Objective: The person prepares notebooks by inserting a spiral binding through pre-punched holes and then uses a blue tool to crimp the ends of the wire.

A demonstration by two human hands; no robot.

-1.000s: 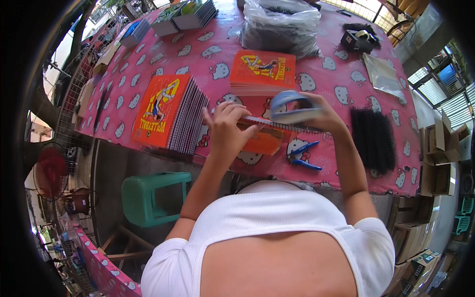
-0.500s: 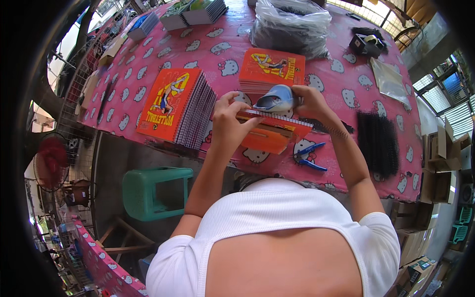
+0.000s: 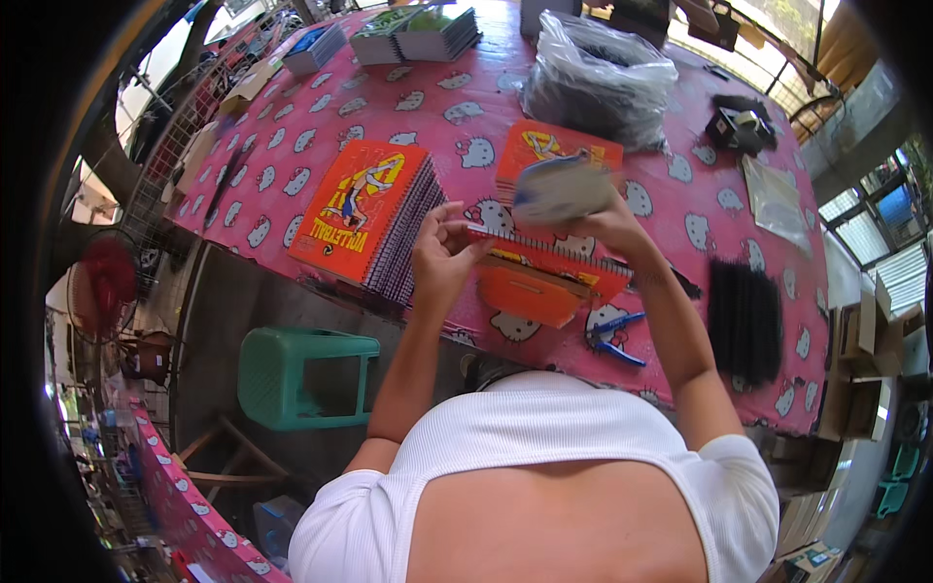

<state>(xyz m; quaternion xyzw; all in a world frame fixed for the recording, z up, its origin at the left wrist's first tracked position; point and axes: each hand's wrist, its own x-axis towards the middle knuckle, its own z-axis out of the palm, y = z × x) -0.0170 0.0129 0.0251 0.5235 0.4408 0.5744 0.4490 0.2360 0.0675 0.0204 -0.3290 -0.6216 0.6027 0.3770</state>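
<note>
"Left hand (image 3: pixel 442 255) first: what does it have?"

"The left end of a red spiral notebook (image 3: pixel 604 276), pinched between thumb and fingers. The notebook is near the front edge of the pink desk (image 3: pixel 466 131), its bound spine (image 3: pixel 544 246) uppermost and slanting off toward the right wrist."

"And the right hand (image 3: pixel 610 222)?"

"Closed round a blue-and-grey object (image 3: pixel 559 189), raised just above the spine and partly covering the farther notebook stack (image 3: pixel 544 144) in this view. It's badly blurred; it might be a slipper with its sole showing, but I couldn't swear to it."

"Which step would you call that?"

"Work on the binding, I'd judge: one hand steadies the notebook while the other has the object poised over its spine."

"And what would the next move call for?"

"A firm pinch at that left end, so the notebook doesn't twist. If the object comes down on the spine, I'd want level, measured contact, so the coil isn't bent."

"Anything else in reach?"

"Blue-handled pliers (image 3: pixel 622 355) just beside the notebook, on the person's side of it. Black binding coils (image 3: pixel 745 321) lie beyond the right forearm, and the left notebook stack (image 3: pixel 360 214) shows coils along its edges, so those look bound already."
</note>
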